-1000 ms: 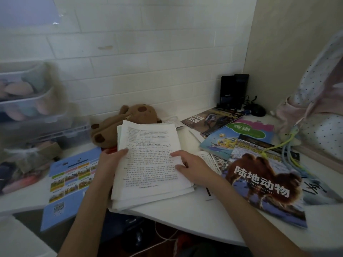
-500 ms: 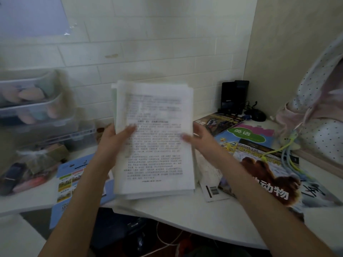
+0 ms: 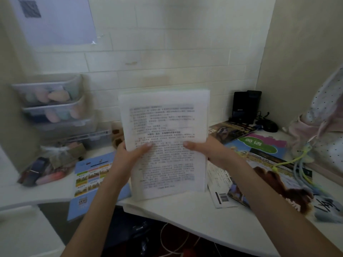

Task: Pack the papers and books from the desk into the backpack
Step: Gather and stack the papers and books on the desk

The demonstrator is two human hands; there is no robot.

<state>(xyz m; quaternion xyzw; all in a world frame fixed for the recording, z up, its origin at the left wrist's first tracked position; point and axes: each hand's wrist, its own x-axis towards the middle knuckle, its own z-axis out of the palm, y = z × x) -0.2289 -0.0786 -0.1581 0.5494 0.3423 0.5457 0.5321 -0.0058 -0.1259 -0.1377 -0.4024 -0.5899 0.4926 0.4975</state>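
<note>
A thick stack of printed papers (image 3: 167, 127) stands upright on the white desk (image 3: 194, 216), its lower edge resting on the desktop. My left hand (image 3: 128, 154) grips its left edge and my right hand (image 3: 207, 149) grips its right edge, thumbs on the front page. To the right lie several books: an animal book with a brown camel cover (image 3: 274, 184), a blue and green English book (image 3: 259, 145) and a dark magazine (image 3: 230, 130). A blue booklet (image 3: 89, 175) lies to the left, overhanging the desk edge. The pink dotted backpack (image 3: 323, 127) stands at the far right.
Clear stacked drawers (image 3: 53, 106) with pastel items stand at the back left, with clutter (image 3: 46, 167) in front of them. A black device (image 3: 245, 106) and cables sit in the back corner. A barcoded slip (image 3: 220, 190) lies beside the papers. A brown plush toy (image 3: 117, 138) peeks out behind the stack.
Both hands lifted the paper stack from lying flat on the desk to standing upright on its lower edge, squaring it. The plush toy is now mostly hidden behind it.
</note>
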